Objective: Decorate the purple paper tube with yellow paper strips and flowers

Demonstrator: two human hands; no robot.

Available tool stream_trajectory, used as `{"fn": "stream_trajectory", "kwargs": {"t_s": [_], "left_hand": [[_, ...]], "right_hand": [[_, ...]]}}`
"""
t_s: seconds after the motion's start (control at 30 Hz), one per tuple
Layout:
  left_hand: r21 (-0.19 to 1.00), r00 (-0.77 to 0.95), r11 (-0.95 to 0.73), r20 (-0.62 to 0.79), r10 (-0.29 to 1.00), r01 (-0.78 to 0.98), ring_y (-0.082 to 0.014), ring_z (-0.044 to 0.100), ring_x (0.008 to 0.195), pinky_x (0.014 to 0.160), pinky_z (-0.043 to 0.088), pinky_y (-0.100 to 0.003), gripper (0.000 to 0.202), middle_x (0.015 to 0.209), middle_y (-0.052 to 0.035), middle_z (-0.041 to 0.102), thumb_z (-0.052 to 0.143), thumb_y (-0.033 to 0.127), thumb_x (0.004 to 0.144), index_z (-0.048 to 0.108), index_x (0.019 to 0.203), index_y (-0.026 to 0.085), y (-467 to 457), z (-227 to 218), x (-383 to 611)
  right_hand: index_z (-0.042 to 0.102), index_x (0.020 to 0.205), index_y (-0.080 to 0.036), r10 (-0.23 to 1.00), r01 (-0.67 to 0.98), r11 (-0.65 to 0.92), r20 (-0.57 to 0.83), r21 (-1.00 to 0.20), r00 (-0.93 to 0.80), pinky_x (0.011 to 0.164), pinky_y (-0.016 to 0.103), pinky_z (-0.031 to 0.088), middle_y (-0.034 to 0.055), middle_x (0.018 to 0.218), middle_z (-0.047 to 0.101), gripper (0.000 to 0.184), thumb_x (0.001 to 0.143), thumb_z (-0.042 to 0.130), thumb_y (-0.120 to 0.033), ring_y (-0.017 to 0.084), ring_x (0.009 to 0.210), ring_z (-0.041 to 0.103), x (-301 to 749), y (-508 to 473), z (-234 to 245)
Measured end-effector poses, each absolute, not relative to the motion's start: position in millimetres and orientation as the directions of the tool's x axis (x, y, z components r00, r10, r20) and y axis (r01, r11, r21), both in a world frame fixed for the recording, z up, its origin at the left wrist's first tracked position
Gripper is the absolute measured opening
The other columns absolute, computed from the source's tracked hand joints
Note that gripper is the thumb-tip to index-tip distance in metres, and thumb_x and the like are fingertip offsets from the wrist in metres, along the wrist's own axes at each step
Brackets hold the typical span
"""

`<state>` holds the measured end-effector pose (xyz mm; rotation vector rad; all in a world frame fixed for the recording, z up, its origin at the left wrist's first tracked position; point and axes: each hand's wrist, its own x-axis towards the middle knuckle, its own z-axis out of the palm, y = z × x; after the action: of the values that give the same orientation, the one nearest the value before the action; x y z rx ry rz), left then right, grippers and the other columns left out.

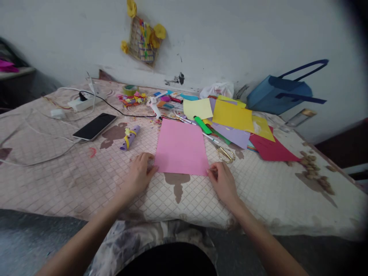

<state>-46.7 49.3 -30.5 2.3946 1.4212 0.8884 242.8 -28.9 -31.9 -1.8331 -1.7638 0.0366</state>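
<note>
A sheet of pink paper [181, 147] lies flat on the patterned tablecloth in front of me. At its near left corner is my left hand [140, 170], fingers curled and thumb on the paper's edge. My right hand [224, 180] pinches the near right corner between thumb and fingers. Just right of the sheet rest gold-handled scissors [226, 154] and a bright green craft knife or cutter [202, 125]. To the left lies a small purple paper roll [130, 137] with a yellow band and dark dots.
A phone [94, 127] and a power strip [86, 102] with cables lie left. Behind the sheet are a white glue gun [155, 107], green tape [130, 90] and paper scraps. Coloured sheets [232, 114] pile up right, near a blue bag [278, 95] and a glass bottle [301, 117].
</note>
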Motion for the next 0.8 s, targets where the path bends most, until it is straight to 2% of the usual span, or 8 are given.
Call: {"fn": "stream_trajectory", "kwargs": {"t_s": [0.1,0.17,0.23,0.3,0.4,0.53,0.67,0.8], "left_hand": [[0.409,0.375,-0.522,0.388,0.842,0.749,-0.0238,0.050,0.097,0.084,0.041,-0.039,0.027,0.103,-0.0111,0.054,0.051,0.019,0.079,0.047,0.105,0.013,45,-25,-44],[0.294,0.425,-0.546,0.386,0.819,0.785,-0.0261,0.047,0.105,0.086,0.040,-0.042,0.036,0.115,-0.0136,0.049,0.048,0.014,0.080,0.045,0.116,0.016,42,-17,-40],[0.131,0.550,-0.626,0.365,0.751,0.769,-0.0289,0.040,0.117,0.090,0.037,-0.046,0.049,0.130,-0.0122,0.040,0.045,0.006,0.079,0.042,0.124,0.025,39,-10,-35],[-0.003,0.697,-0.735,0.321,0.641,0.678,-0.0292,0.032,0.125,0.096,0.033,-0.048,0.060,0.138,-0.0078,0.033,0.044,0.003,0.079,0.037,0.129,0.035,39,-7,-32],[-0.114,0.810,-0.818,0.267,0.522,0.564,-0.0281,0.027,0.130,0.101,0.027,-0.050,0.062,0.142,-0.0039,0.029,0.045,0.008,0.083,0.029,0.133,0.041,41,-10,-31],[-0.177,0.858,-0.846,0.218,0.466,0.504,-0.0277,0.027,0.130,0.103,0.025,-0.051,0.065,0.142,-0.0029,0.032,0.046,0.008,0.083,0.026,0.135,0.041,43,-17,-32],[-0.154,0.872,-0.864,0.195,0.448,0.479,-0.0260,0.031,0.128,0.105,0.023,-0.052,0.065,0.137,-0.0021,0.038,0.047,0.008,0.082,0.027,0.134,0.040,44,-18,-30],[-0.134,0.878,-0.876,0.206,0.432,0.463,-0.0265,0.034,0.126,0.104,0.025,-0.053,0.063,0.134,-0.0035,0.042,0.048,0.007,0.081,0.031,0.133,0.038,44,-16,-27]], "right_hand": [[0.049,0.090,-0.020,0.921,0.901,0.051,0.370,-0.430,0.125,0.070,0.033,0.044,0.0056,0.087,0.052,0.009,0.081,0.049,-0.023,0.019,0.079,0.051,240,-29,-30],[0.049,0.091,-0.020,0.921,0.908,0.048,0.370,-0.416,0.121,0.070,0.033,0.044,0.0059,0.087,0.053,0.010,0.081,0.049,-0.022,0.020,0.080,0.052,240,-30,-29],[0.050,0.091,-0.020,0.923,0.914,0.046,0.366,-0.403,0.114,0.070,0.033,0.044,0.0059,0.087,0.053,0.010,0.081,0.048,-0.022,0.020,0.080,0.052,239,-29,-28],[0.050,0.090,-0.020,0.925,0.916,0.048,0.365,-0.397,0.110,0.070,0.033,0.044,0.0060,0.087,0.053,0.010,0.081,0.048,-0.023,0.020,0.080,0.052,239,-29,-28],[0.051,0.090,-0.019,0.924,0.919,0.051,0.368,-0.392,0.106,0.070,0.033,0.044,0.0064,0.088,0.053,0.010,0.082,0.047,-0.024,0.020,0.080,0.053,239,-29,-28],[0.051,0.091,-0.019,0.927,0.915,0.049,0.359,-0.399,0.107,0.071,0.034,0.045,0.0069,0.088,0.053,0.011,0.082,0.047,-0.024,0.020,0.081,0.053,241,-29,-29],[0.054,0.095,-0.018,0.906,0.926,0.085,0.415,-0.368,0.082,0.075,0.039,0.046,0.0092,0.092,0.054,0.015,0.082,0.047,-0.021,0.023,0.088,0.053,238,-30,-26],[0.055,0.108,-0.017,0.858,0.920,0.294,0.496,-0.260,-0.134,0.093,0.046,0.038,0.0123,0.111,0.054,0.026,0.084,0.043,-0.019,0.025,0.109,0.046,211,-35,-16]]}}
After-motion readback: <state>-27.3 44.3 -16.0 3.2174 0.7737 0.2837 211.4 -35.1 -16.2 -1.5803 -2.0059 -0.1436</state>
